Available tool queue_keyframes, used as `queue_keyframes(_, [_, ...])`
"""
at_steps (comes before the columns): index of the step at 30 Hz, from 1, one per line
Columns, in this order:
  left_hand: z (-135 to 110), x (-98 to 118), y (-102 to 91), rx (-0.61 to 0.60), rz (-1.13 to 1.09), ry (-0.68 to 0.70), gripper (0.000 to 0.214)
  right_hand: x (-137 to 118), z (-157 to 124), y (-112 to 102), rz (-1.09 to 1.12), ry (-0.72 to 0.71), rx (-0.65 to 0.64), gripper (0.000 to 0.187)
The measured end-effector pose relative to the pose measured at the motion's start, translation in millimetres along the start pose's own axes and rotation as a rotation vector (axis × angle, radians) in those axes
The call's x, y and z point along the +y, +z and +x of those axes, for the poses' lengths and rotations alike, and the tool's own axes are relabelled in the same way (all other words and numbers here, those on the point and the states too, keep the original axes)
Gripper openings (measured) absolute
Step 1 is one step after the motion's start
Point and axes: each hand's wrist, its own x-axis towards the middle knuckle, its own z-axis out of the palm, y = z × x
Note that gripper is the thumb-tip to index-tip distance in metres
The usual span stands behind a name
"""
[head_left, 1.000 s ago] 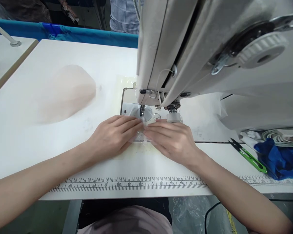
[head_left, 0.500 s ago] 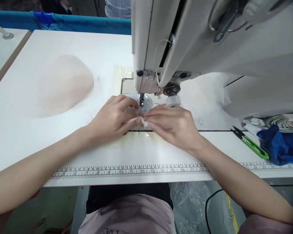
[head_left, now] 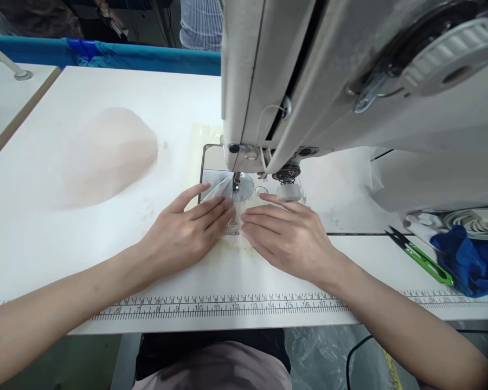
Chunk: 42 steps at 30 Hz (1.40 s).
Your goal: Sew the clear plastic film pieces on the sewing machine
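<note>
Sheer white fabric [head_left: 220, 189] lies under the presser foot [head_left: 236, 183] of a sewing machine [head_left: 254, 92]. My left hand [head_left: 189, 227] rests flat on this fabric, left of and in front of the foot, fingers stretched and thumb apart. My right hand [head_left: 284, 230] lies palm down just right of the foot's line, fingers extended, beside the near part of the fabric. A narrow gap parts the two hands' fingertips. Whatever lies beneath both palms is hidden.
A sheer beige fabric piece [head_left: 122, 157] lies on the left of the white table [head_left: 179, 97]. Green thread snips [head_left: 427, 261] and a crumpled blue cloth [head_left: 467, 260] lie at the right. A printed ruler [head_left: 236, 309] runs along the front edge. A person in stripes [head_left: 201, 24] is beyond.
My hands were pinched together on the white fabric before the foot. Now they have parted and flattened, the fabric spread at the foot. The whole view has shifted slightly.
</note>
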Motion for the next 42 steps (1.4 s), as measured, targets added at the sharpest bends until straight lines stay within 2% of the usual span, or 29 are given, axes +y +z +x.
queue_keyframes(12, [4,-3,3.0,0.029,-0.017,-0.025,0.032,2,1,2,-0.032,0.007,0.032,0.023])
queue_keyframes(23, [3,-4,0.7,0.050,0.095,0.018,0.027,3,2,3,-0.034,-0.009,0.038,0.020])
queue_keyframes(32, [1,-5,1.7,0.017,0.077,-0.011,0.028,3,2,4,-0.046,-0.015,0.057,0.019])
queue_keyframes(39, [4,-10,2.3,0.050,0.056,-0.002,0.028,6,3,7,-0.107,-0.004,0.074,0.019])
queue_keyframes(42, [6,-11,2.8,0.063,-0.007,-0.046,0.027,6,5,10,-0.110,0.018,0.090,0.020])
